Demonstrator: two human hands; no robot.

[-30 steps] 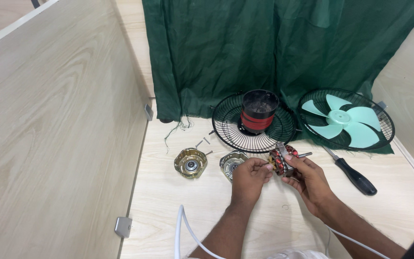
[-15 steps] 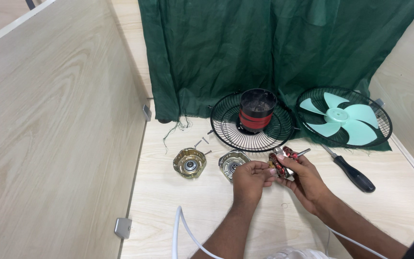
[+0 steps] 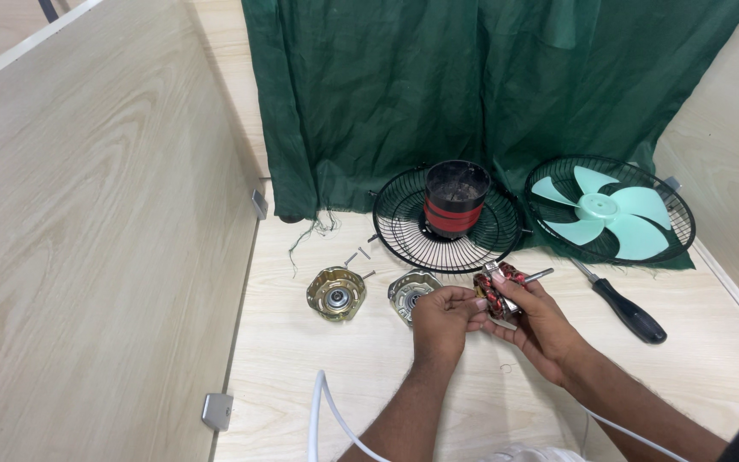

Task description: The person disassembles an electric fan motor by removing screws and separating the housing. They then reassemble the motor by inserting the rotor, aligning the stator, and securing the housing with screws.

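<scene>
Head view looks down on a pale wooden table (image 3: pixel 369 368) walled by boards, and places are easiest told from the motor core (image 3: pixel 499 293), the red-wound stator with its steel shaft, held just above the table near the middle.

Nearest, a white cable (image 3: pixel 322 419) runs in from the bottom edge, below and left of the core. The right hand (image 3: pixel 540 321) cradles the core from below and behind, fingers curled round it so the shaft points up and right, free of the palm. The left hand (image 3: pixel 442 315) meets it from the left, fingertips pressed together in a pinch at the core's edge; what exactly they nip is too small to tell. One hand steadies, it seems, while the other works.

Just left of the core a silvery end cap (image 3: pixel 408 289) lies open side up, and further left a brass-coloured end cap (image 3: pixel 336 293); loose screws (image 3: pixel 357 255) lie beyond them. Right of the core rests a black-handled screwdriver (image 3: pixel 622 306), within reach.

Behind the core a black wire grille (image 3: pixel 404 224) carries a black and red housing (image 3: pixel 456 198); to its right a second grille (image 3: pixel 682 224) holds the mint fan blade (image 3: pixel 605 210). Both lie on a green cloth (image 3: pixel 472 85).
</scene>
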